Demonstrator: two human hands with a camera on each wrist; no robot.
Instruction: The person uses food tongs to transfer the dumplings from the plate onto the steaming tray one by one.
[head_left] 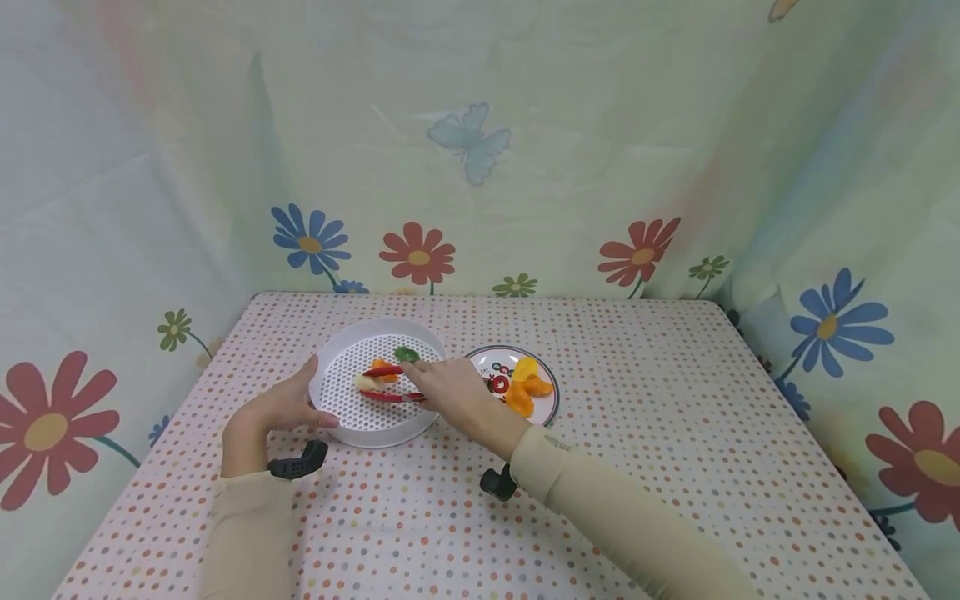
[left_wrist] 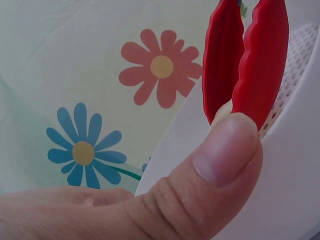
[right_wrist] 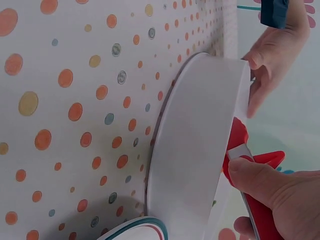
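The tongs [head_left: 384, 397] have red, wavy-edged tips and a metal arm with red sides. They are over the white perforated tray [head_left: 384, 437], long axis running roughly crosswise, tips toward the person's left, around what seems a pale piece [head_left: 365, 383], though its outline is unclear. The right hand [head_left: 456, 390] grips the tongs; the left hand [head_left: 288, 403], spread wide, touches the tray's rim.

Left grip [head_left: 281, 407] spreads its thumb [left_wrist: 210, 175] wide — right grip [head_left: 453, 387] pinches
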